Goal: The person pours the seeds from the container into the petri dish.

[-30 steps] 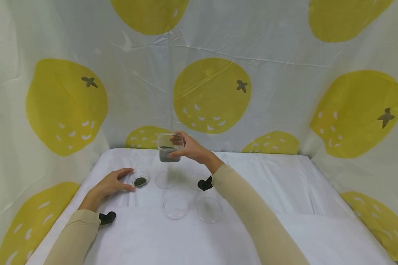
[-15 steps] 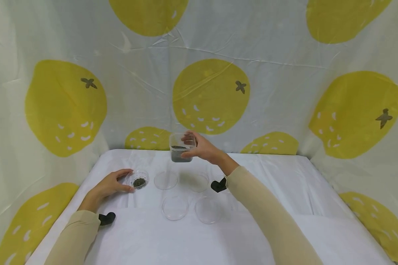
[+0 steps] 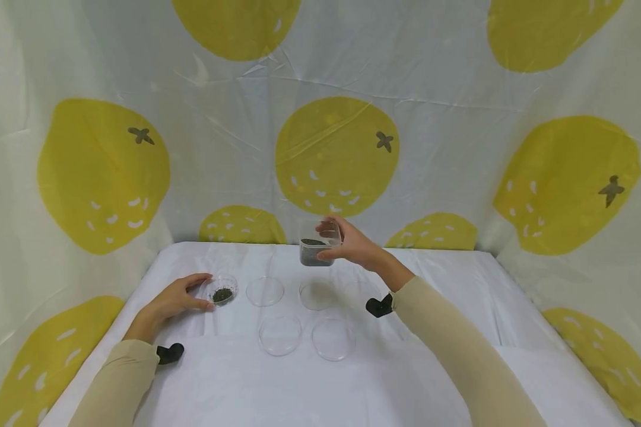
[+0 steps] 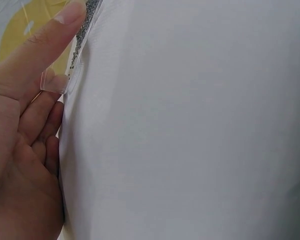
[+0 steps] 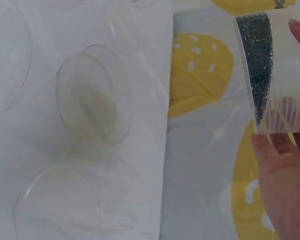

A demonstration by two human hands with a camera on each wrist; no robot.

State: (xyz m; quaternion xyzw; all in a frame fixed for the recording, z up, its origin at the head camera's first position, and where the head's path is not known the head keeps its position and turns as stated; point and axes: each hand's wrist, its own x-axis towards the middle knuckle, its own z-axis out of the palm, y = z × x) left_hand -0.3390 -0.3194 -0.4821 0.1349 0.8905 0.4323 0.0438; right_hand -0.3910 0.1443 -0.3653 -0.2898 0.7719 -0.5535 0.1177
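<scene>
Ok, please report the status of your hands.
Left hand: grips round clear plastic dish, dark grains inside. Right hand: holds clear rectangular plastic tub aloft. No obstruction visible.

Clear tub [image 5: 287,70] w/ dk. granules [image 5: 259,55] held up in R hand [image 3: 355,244], rd. dish [image 3: 224,281] w/ dk. bits [image 3: 222,295] pinched by L hand [image 3: 173,298].

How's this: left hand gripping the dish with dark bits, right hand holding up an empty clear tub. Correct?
Not empty: the clear tub holds dark granules, per the right wrist view. Rest stands: right hand holding it up, left hand gripping the dish with dark bits.
</scene>
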